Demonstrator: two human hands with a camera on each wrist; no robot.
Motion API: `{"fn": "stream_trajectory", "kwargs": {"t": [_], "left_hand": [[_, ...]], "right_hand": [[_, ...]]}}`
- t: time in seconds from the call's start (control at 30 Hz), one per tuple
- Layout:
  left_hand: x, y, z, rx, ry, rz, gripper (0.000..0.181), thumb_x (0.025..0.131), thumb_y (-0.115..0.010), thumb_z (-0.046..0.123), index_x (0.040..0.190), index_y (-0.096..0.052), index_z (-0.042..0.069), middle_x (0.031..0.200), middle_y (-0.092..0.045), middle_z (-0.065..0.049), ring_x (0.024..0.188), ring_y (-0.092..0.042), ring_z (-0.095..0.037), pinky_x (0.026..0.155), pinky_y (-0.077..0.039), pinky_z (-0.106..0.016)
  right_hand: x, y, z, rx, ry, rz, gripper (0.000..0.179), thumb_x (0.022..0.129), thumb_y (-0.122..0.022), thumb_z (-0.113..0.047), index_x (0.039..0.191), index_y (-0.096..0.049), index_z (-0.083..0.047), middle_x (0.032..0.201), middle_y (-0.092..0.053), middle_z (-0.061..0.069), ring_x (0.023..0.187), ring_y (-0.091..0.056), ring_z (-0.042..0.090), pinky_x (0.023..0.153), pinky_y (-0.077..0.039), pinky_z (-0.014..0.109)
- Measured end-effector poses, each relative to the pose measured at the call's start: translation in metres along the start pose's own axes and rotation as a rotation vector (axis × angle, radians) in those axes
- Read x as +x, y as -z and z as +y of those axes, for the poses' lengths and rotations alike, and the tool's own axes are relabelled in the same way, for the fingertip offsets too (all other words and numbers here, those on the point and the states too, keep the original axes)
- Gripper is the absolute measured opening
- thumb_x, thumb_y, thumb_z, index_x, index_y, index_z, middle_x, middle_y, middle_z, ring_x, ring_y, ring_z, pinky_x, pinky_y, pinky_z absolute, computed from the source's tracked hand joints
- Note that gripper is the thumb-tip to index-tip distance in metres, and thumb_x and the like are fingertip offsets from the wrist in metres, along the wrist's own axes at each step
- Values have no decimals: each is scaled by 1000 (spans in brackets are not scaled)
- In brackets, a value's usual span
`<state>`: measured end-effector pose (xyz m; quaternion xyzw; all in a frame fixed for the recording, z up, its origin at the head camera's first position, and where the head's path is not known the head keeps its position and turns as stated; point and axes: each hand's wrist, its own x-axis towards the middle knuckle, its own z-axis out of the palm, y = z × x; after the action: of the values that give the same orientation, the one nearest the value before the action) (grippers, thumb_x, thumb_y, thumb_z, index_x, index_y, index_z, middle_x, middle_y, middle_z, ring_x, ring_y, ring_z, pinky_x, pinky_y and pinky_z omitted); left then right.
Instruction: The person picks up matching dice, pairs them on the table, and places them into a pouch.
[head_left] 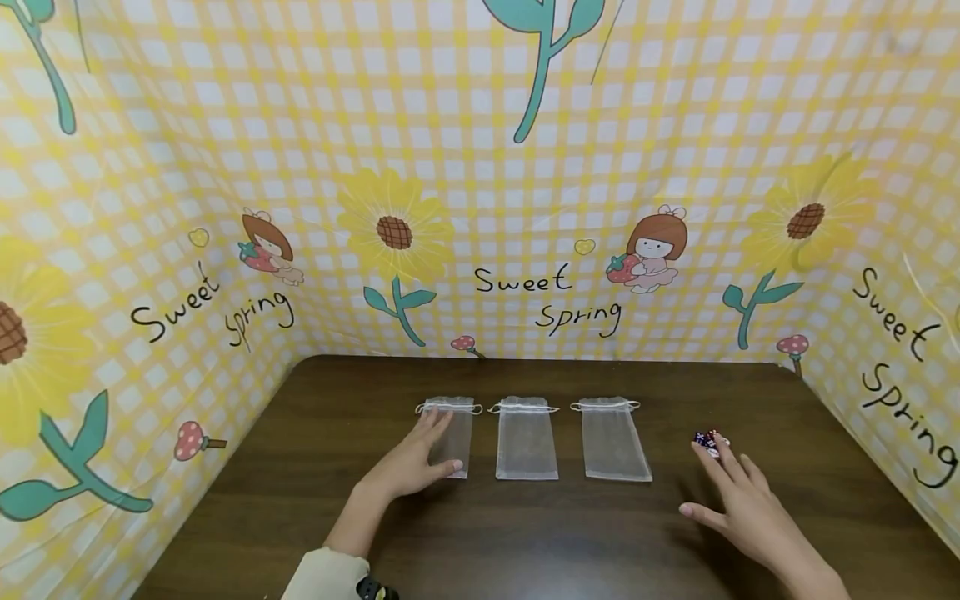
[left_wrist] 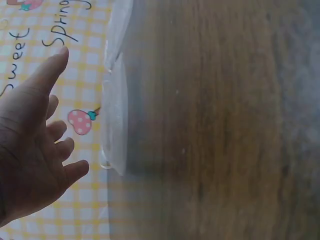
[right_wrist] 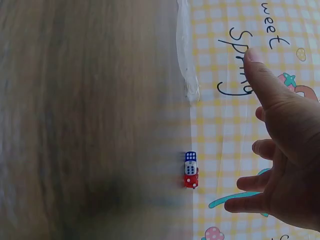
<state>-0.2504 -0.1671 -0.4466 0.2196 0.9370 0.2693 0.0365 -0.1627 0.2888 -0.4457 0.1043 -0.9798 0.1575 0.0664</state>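
Three sheer white drawstring pouches lie flat in a row on the dark wooden table [head_left: 570,533]. My left hand [head_left: 408,461] is over the left pouch [head_left: 460,437], fingers spread and relaxed, overlapping its left side in the head view. Beside it are the middle pouch [head_left: 527,442] and the right pouch [head_left: 617,442], with cords at their far ends. To the right sits a small cluster of dice [head_left: 702,439]; the right wrist view shows blue, white and red dice [right_wrist: 190,170]. My right hand [head_left: 750,510] has its fingers extended at the dice, partly covering them, and grips nothing.
A yellow-and-white checked cloth [head_left: 487,200] printed with sunflowers and "Sweet Spring" rises behind the table and along both sides. A dark band [head_left: 375,588] is on the left wrist, below a pale sleeve [head_left: 326,575].
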Motion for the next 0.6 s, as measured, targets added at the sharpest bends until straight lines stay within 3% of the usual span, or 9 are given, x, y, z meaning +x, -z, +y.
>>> {"fn": "stream_trajectory", "kwargs": {"t": [0.23,0.6], "left_hand": [[5,-4,-6,6,-15,-41,66,89,-62,19,144,-29,5,150,-15,-19,136,-6,-39,105,-19,-54],[3,-11,-6,66,64,-151,51,92,-58,18,138,-42,3,146,-25,-22,136,-12,-38,104,-22,-55]], "right_hand": [[-4,1,8,10,-35,-13,91,82,-59,-55,149,-13,-15,146,-12,31,116,-20,66,72,-27,78],[-9,5,24,25,-82,-30,87,84,-58,-52,145,-21,-1,143,-12,36,112,-18,70,72,-24,79]]}}
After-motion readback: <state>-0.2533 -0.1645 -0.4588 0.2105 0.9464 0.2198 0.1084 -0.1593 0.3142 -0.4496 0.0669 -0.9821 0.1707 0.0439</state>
